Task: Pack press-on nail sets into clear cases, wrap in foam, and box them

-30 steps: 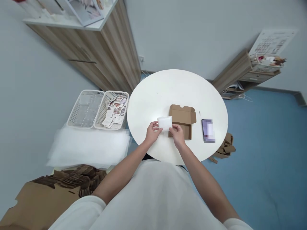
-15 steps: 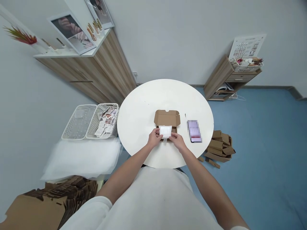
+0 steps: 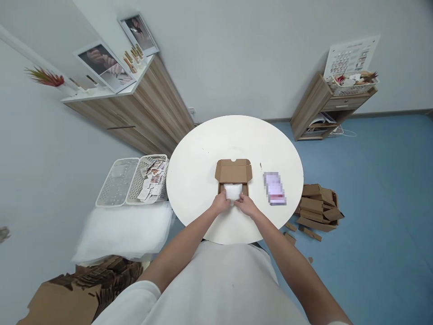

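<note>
A small white foam-wrapped packet (image 3: 233, 191) sits partly inside an open brown cardboard box (image 3: 233, 172), whose lid is folded back away from me. My left hand (image 3: 221, 202) grips the packet's left side, and my right hand (image 3: 246, 205) has its fingers closed on the right side. Both hands are at the near edge of the box and hide part of it. What the wrapping covers cannot be seen. To the right of the box lies a phone (image 3: 274, 188) with a blurred lilac screen.
The round white table (image 3: 192, 158) holds the box and phone. White baskets (image 3: 117, 183), one with printed cards (image 3: 154, 178), stand left above white foam sheets (image 3: 125, 232). Flat cardboard (image 3: 64, 298) is stacked lower left. A pile of cardboard boxes (image 3: 318, 205) lies on the floor right.
Both hands have lowered the white packet toward me and down into the box. The whole view has shifted slightly with the head.
</note>
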